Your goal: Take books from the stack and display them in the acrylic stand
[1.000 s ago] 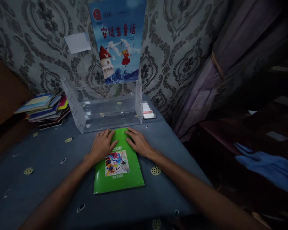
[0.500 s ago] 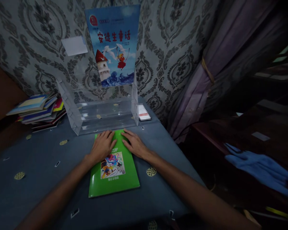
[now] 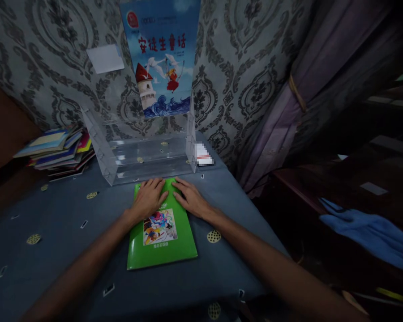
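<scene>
A green book (image 3: 184, 239) with a colourful picture on its cover lies flat on the table, its printing upside down to me. My left hand (image 3: 149, 198) rests open on the upper left part of the cover, fingers pointing to the far edge. On the upper right edge lies my right hand (image 3: 192, 199), also open, with its fingertips on the cover. Just beyond the book stands a clear plastic rack (image 3: 151, 158). Above the rack's back, a blue book (image 3: 166, 58) with red characters, a tower and waves stands upright.
A stack of books (image 3: 58, 150) sits at the left rear of the cloth-covered table (image 3: 67, 250). A white blurred item (image 3: 203, 154) lies right of the rack. Patterned wall covering and a tied curtain (image 3: 275, 138) rise behind. Blue gloves (image 3: 366, 232) lie on a dark surface at right.
The view has shifted slightly. Both hands stay on the green book in almost the same pose, and the book has not visibly moved on the table.
</scene>
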`<action>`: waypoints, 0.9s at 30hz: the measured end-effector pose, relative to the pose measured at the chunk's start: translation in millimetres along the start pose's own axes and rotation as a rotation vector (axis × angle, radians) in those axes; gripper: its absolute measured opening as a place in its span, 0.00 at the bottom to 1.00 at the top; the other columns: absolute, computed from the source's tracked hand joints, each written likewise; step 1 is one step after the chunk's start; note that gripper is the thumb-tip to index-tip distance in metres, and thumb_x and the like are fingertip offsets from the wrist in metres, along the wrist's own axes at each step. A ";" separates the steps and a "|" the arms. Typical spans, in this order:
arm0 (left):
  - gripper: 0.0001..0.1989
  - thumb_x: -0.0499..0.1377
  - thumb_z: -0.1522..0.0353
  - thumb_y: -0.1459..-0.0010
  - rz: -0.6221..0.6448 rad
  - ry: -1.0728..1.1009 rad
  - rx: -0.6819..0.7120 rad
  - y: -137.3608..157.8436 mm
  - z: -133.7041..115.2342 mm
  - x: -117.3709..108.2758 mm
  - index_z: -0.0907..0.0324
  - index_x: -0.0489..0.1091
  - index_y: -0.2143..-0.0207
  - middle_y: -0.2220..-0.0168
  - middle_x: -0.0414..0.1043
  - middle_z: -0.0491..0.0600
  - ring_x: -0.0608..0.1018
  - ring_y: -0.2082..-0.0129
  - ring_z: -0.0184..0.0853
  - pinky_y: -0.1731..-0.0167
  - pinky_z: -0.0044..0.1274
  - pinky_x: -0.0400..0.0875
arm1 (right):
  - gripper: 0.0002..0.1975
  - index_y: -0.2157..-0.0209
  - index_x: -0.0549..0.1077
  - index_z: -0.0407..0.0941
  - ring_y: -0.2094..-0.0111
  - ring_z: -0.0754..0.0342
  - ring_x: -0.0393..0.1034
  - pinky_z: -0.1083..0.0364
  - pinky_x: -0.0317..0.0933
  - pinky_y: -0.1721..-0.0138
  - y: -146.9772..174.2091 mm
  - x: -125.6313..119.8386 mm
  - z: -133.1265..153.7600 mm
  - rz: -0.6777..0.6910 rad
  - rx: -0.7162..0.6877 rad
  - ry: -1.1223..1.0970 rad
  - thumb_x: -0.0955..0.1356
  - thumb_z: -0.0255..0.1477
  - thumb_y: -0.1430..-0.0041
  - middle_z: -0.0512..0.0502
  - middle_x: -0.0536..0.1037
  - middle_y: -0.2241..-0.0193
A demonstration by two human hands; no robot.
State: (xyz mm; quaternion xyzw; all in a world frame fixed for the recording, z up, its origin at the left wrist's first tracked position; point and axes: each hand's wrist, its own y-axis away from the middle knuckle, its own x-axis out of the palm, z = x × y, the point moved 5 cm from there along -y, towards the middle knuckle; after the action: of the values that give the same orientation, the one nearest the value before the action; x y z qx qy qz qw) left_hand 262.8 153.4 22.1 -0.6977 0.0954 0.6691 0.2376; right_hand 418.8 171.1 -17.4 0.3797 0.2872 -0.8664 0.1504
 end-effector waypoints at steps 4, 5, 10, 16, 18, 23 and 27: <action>0.21 0.48 0.61 0.29 0.031 -0.014 -0.006 -2.9 -1.3 -1.5 0.62 0.65 0.41 0.44 0.70 0.58 0.71 0.45 0.45 0.46 0.37 0.64 | 0.22 0.41 0.71 0.43 0.37 0.43 0.65 0.39 0.60 0.37 -0.4 -1.5 0.4 -0.011 0.008 -0.013 0.64 0.33 0.33 0.34 0.69 0.37; 0.21 0.47 0.61 0.29 0.032 -0.011 0.002 -3.8 -2.3 -2.2 0.62 0.65 0.41 0.44 0.70 0.58 0.70 0.45 0.45 0.46 0.37 0.64 | 0.21 0.41 0.72 0.44 0.37 0.44 0.65 0.39 0.60 0.37 -0.5 -2.3 0.4 -0.017 0.007 -0.027 0.64 0.33 0.34 0.35 0.69 0.37; 0.21 0.47 0.62 0.29 0.041 -0.003 0.035 -7.9 -5.3 -3.8 0.63 0.64 0.40 0.43 0.69 0.57 0.70 0.44 0.44 0.45 0.36 0.62 | 0.19 0.45 0.75 0.42 0.39 0.44 0.68 0.40 0.62 0.39 -2.5 -9.0 -1.4 -0.064 0.020 -0.129 0.63 0.29 0.35 0.34 0.72 0.40; 0.22 0.48 0.62 0.29 0.079 0.019 0.081 -16.8 -9.6 -2.2 0.64 0.64 0.39 0.42 0.70 0.57 0.71 0.44 0.45 0.45 0.36 0.63 | 0.20 0.48 0.76 0.43 0.49 0.48 0.75 0.46 0.67 0.44 -6.0 -18.9 -5.2 -0.141 0.057 -0.250 0.62 0.22 0.39 0.40 0.80 0.50; 0.22 0.47 0.63 0.29 0.088 0.071 0.116 -20.5 -13.0 -1.3 0.61 0.63 0.38 0.39 0.67 0.57 0.69 0.41 0.44 0.42 0.37 0.62 | 0.21 0.47 0.76 0.44 0.50 0.49 0.75 0.47 0.68 0.46 -6.1 -19.1 -7.5 -0.152 0.070 -0.289 0.62 0.22 0.39 0.42 0.80 0.51; 0.22 0.47 0.63 0.30 0.131 0.174 0.150 -27.0 -15.2 2.0 0.60 0.62 0.37 0.35 0.63 0.57 0.66 0.36 0.44 0.38 0.40 0.60 | 0.21 0.48 0.77 0.46 0.52 0.49 0.76 0.47 0.69 0.47 -5.3 -15.9 -14.0 -0.195 0.083 -0.315 0.62 0.21 0.41 0.44 0.82 0.52; 0.22 0.47 0.62 0.30 0.125 0.207 0.151 -28.6 -13.5 3.3 0.59 0.63 0.38 0.36 0.64 0.56 0.67 0.37 0.44 0.38 0.41 0.62 | 0.22 0.49 0.78 0.46 0.53 0.49 0.77 0.46 0.70 0.48 -5.8 -14.9 -16.6 -0.200 0.084 -0.305 0.62 0.20 0.42 0.45 0.82 0.53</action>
State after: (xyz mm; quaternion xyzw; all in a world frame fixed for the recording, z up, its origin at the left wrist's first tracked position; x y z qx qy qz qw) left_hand 287.9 172.7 24.6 -0.7359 0.2129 0.5977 0.2364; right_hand 435.4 186.5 -13.1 0.2196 0.2609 -0.9358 0.0893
